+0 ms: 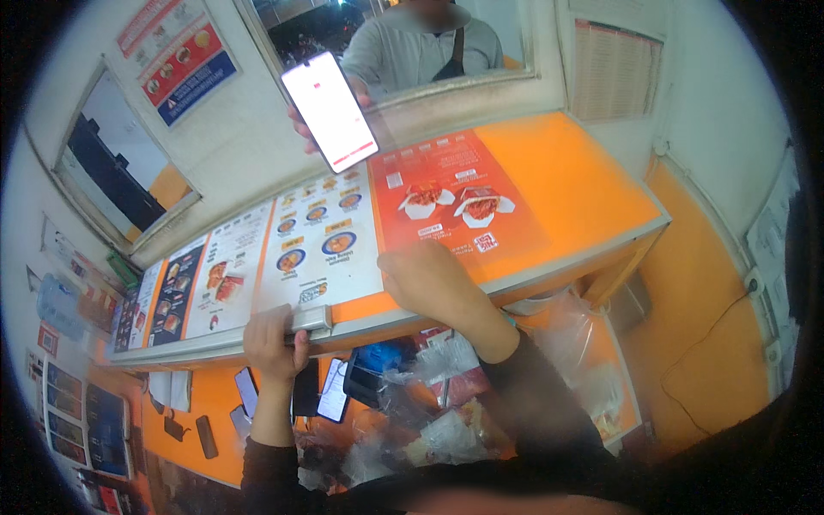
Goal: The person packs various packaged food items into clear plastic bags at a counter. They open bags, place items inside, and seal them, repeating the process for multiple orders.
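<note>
My left hand [273,342] grips the metal-trimmed front edge of an orange counter [547,161], fingers on top and thumb in front. Beside those fingers, a short silver metal piece [311,318] sits on the edge. Curled, with its fingers hidden beneath, my right hand [425,277] rests on the counter where a white menu sheet [309,225] meets a red one [444,193]. Across the counter, another person's hand [302,129] holds up a smartphone [329,112] with a bright white screen facing me.
The person in a grey top [412,48] stands behind a window opening [463,84]. On the lower orange shelf [222,412] lie several phones, one with a lit screen [333,389], and clear plastic bags [444,434]. A cable [698,344] runs along the right.
</note>
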{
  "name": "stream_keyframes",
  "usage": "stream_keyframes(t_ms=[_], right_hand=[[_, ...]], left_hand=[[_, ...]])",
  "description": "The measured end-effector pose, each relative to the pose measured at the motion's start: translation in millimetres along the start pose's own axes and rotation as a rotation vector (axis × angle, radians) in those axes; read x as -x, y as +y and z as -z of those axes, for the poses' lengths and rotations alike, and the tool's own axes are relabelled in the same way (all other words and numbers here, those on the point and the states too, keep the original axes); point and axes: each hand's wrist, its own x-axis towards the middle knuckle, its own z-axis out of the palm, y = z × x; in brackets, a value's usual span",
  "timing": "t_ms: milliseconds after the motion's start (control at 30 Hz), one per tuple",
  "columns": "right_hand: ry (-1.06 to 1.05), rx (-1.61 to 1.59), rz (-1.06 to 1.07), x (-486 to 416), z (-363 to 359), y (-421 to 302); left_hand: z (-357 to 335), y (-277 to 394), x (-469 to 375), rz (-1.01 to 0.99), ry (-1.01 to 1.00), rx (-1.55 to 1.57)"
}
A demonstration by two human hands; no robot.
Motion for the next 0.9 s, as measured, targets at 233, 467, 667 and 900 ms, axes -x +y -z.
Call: stream_keyframes(t_ms=[233, 467, 667, 900], right_hand=[[-0.031, 0.027, -0.061, -0.6, -0.3, -3.1], [-0.002, 0.059, 0.012, 0.9, -0.6, -1.7], [-0.007, 0.037, -0.006, 0.8, -2.0, -0.9], [-0.053, 0.022, -0.059, -1.4, 0.9, -1.6]], left_hand=[[-2.3, 1.8, 0.4, 0.004, 0.025, -0.005], [-7.2, 6.0, -1.7, 0.023, 0.064, -0.065], [-11.2, 4.4, 2.9, 0.056, 0.109, -0.045], [-12.8, 4.1, 2.9, 0.059, 0.162, -0.014]])
